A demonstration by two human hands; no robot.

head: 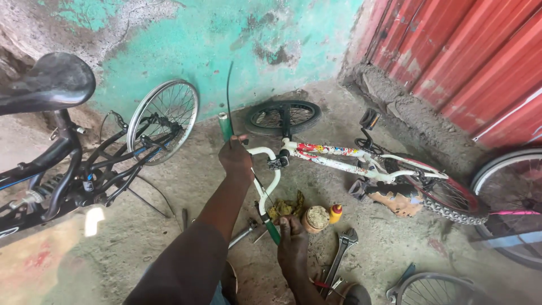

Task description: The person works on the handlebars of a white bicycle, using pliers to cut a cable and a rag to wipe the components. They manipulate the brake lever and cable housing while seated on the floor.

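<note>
Handlebar [270,169]: left hand [236,159] grips top, right hand [293,240] bottom.

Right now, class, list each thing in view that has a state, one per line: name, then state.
Small white bicycle: lying on its side on the ground.
Handlebar: gripped at both ends.
Left hand: closed on the upper green grip.
Right hand: closed at the lower green grip.
Black bicycle: upright.
Open jar: upright, no lid.
Wrench: flat on the ground.
</note>
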